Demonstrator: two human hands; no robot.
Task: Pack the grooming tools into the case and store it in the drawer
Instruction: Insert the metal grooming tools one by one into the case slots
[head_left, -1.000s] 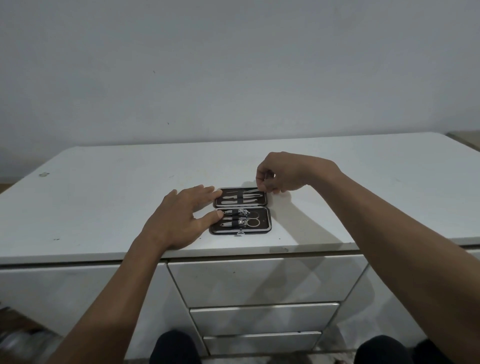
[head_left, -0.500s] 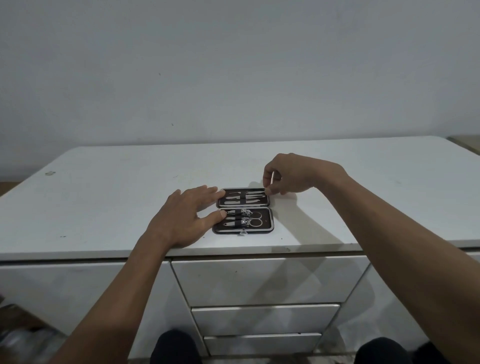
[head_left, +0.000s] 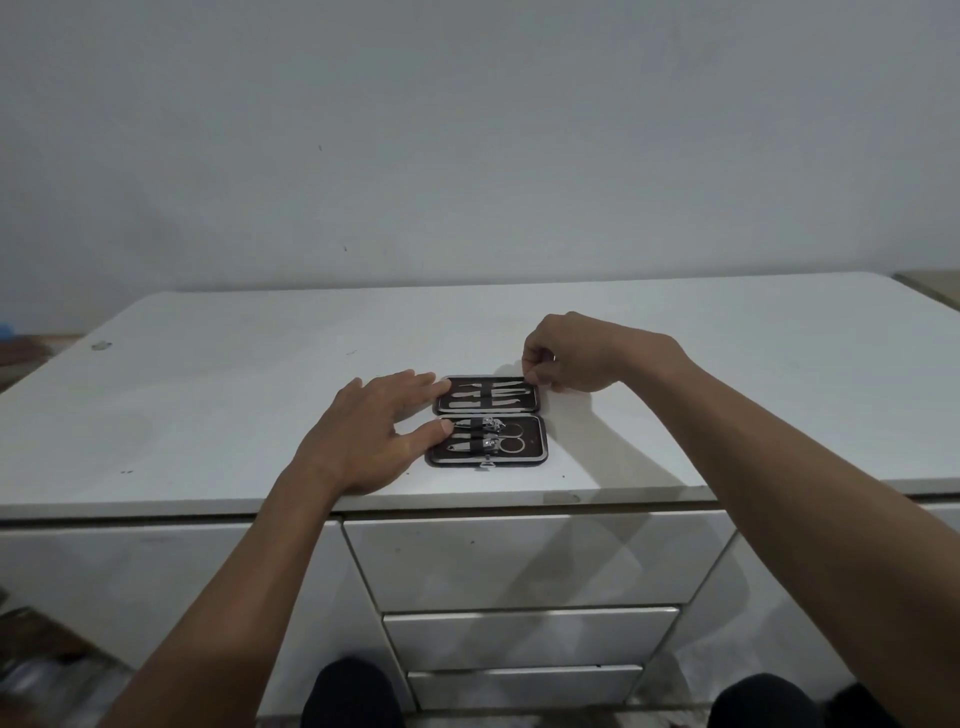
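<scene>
Now the open case (head_left: 488, 421) is lying flat on the white desk (head_left: 208, 395), close to its front edge and roughly midway along it, above the top drawer (head_left: 535, 558). Its two dark halves are facing upward, one behind the other: the far half is carrying a row of slim metal tools (head_left: 485, 395) under a strap, and the near half is holding nail clippers (head_left: 491, 426) and small scissors (head_left: 511, 437).

The left hand (head_left: 374, 436) is resting on the desk just left of the case, fingers spread wide and gripping nothing; its thumb tip is touching the near half's left edge, and a fingertip is reaching the far half's left corner. The right hand (head_left: 576, 356) is hovering at the far right corner of the case, fingers curled inward with thumb and forefinger pinched narrowly at that corner; whether anything is between them, I cannot tell.

Below, two more drawers are sitting closed.
</scene>
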